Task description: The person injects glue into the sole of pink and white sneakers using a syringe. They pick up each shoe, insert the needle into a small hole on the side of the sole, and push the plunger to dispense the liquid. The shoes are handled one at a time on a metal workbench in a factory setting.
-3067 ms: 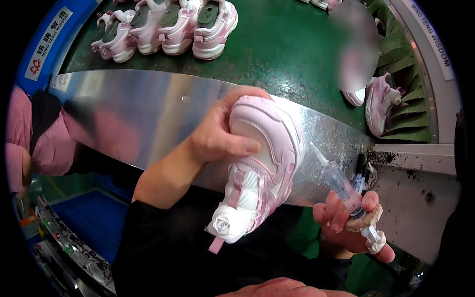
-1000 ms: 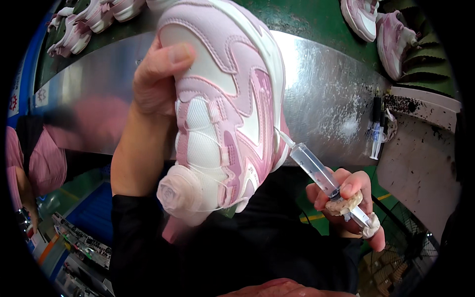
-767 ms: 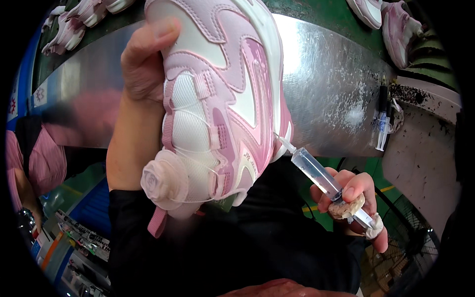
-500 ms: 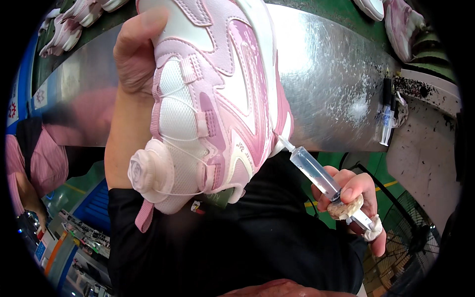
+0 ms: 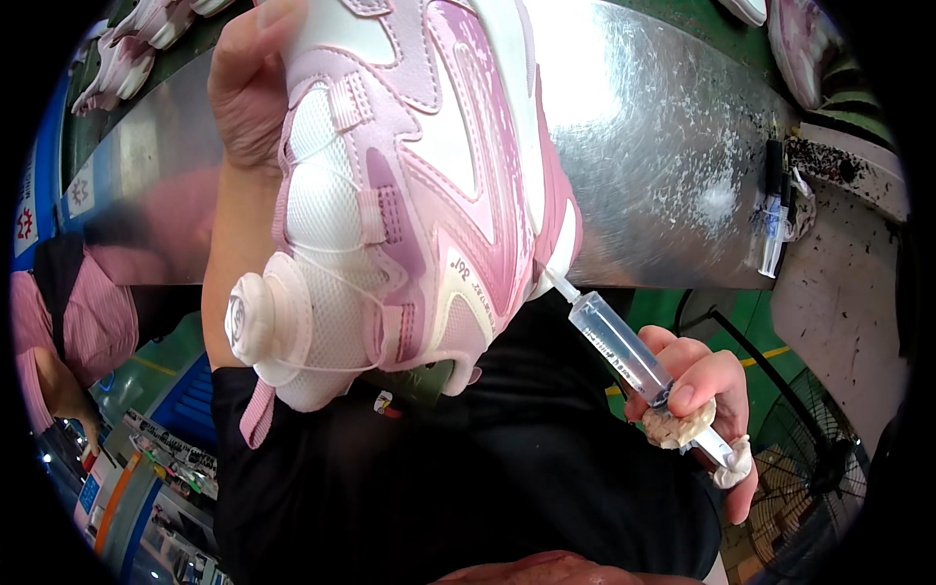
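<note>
A pink and white sneaker [image 5: 429,195] with a dial and thin lacing cords is held up on its side, its sole edge facing right. My left hand [image 5: 255,93] grips it from the far left, the thumb over the upper; the other fingers are partly hidden behind the shoe. In my right hand [image 5: 697,390] is a clear plastic syringe [image 5: 616,336], its flange and plunger end wrapped in whitish material. The syringe's nozzle meets the seam between upper and sole near the heel.
A scratched metal worktop [image 5: 643,146] lies beyond the shoe. Another syringe and a dark pen-like tool [image 5: 773,185] rest at its right end. More sneakers [image 5: 122,68] stand at the far left and far right. A black fan [image 5: 819,468] is at lower right; another person [image 5: 88,312] sits at left.
The sneaker has shifted slightly left and tilted a little in my left hand. The syringe nozzle stays at the heel seam, and my right hand has barely moved.
</note>
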Demonstrator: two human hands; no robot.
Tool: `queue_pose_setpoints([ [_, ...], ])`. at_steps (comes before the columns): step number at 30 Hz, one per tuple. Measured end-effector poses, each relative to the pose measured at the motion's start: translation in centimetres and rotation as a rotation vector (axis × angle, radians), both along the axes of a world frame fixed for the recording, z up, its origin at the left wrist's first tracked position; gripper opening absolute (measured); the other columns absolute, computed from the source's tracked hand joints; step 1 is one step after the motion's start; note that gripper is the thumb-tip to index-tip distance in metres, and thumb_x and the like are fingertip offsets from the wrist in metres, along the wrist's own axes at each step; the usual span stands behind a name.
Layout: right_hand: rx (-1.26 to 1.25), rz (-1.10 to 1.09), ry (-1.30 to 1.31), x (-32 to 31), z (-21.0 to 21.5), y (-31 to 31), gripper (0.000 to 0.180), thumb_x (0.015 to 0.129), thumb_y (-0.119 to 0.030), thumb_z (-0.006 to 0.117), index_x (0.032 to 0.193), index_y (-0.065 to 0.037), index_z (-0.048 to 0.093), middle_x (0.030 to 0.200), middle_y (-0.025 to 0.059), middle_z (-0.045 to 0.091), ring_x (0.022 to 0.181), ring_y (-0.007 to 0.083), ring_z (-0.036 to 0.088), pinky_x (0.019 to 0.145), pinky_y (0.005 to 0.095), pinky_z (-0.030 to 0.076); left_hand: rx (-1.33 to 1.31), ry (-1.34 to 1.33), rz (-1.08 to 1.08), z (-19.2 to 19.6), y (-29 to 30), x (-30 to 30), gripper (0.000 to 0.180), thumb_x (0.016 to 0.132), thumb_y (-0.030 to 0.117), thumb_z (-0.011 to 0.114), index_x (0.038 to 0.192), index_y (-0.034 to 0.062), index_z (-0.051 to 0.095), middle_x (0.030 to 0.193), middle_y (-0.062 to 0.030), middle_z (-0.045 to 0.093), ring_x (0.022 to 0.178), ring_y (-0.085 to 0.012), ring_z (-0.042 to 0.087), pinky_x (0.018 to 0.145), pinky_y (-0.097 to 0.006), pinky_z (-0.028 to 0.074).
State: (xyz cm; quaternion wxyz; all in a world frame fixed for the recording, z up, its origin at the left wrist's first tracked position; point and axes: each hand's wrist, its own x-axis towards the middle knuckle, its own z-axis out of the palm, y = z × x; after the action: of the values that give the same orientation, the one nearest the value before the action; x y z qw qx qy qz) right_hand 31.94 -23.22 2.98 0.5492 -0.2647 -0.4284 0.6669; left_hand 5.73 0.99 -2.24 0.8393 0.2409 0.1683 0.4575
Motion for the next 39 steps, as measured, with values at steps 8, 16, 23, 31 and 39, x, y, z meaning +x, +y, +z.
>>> queue_pose_setpoints([
  [8,-0.033,0.020,0.008,0.3,-0.1,-0.5,0.089,0.066,-0.069,0.068,0.115,0.003,0.052,0.096,0.0131,0.059,0.080,0.0218,0.054,0.071,0.0316,0.035,-0.011,0.001,0.019,-0.3,0.5,-0.1,0.040,0.081,0.019,0.058,0.112,-0.0073,0.055,0.098,-0.0181,0.066,0.086,-0.0265,0.067,0.078,-0.039,0.056],
  [16,-0.028,0.025,0.046,0.4,-0.8,-0.5,0.088,0.068,-0.070,0.066,0.116,0.003,0.052,0.094,0.0132,0.058,0.079,0.0211,0.054,0.071,0.0326,0.035,-0.029,0.016,0.011,-0.5,0.6,0.3,0.041,0.082,0.019,0.058,0.112,-0.0071,0.055,0.098,-0.0181,0.066,0.086,-0.0265,0.067,0.079,-0.039,0.056],
  [23,-0.102,0.040,0.060,0.7,-0.9,-0.6,0.082,0.060,-0.071,0.070,0.108,-0.007,0.053,0.091,0.0143,0.060,0.076,0.0204,0.048,0.067,0.0310,0.032,-0.045,0.026,0.002,-0.9,0.5,0.7,0.041,0.082,0.020,0.058,0.113,-0.0070,0.055,0.098,-0.0180,0.066,0.086,-0.0265,0.067,0.079,-0.039,0.056],
  [31,0.010,-0.003,0.056,0.5,-1.8,-0.5,0.088,0.068,-0.071,0.064,0.114,0.003,0.051,0.093,0.0138,0.058,0.078,0.0207,0.053,0.068,0.0317,0.035,-0.056,0.032,-0.001,-1.2,0.4,0.9,0.041,0.082,0.020,0.058,0.113,-0.0069,0.054,0.098,-0.0180,0.066,0.086,-0.0265,0.067,0.079,-0.039,0.056],
  [39,-0.074,-0.004,0.044,0.3,-1.5,-0.9,0.081,0.063,-0.070,0.069,0.111,-0.007,0.052,0.092,0.0143,0.059,0.078,0.0208,0.047,0.067,0.0315,0.035,-0.057,0.036,-0.002,-1.2,0.4,0.7,0.041,0.083,0.021,0.058,0.113,-0.0067,0.054,0.098,-0.0180,0.066,0.086,-0.0265,0.067,0.079,-0.039,0.056],
])
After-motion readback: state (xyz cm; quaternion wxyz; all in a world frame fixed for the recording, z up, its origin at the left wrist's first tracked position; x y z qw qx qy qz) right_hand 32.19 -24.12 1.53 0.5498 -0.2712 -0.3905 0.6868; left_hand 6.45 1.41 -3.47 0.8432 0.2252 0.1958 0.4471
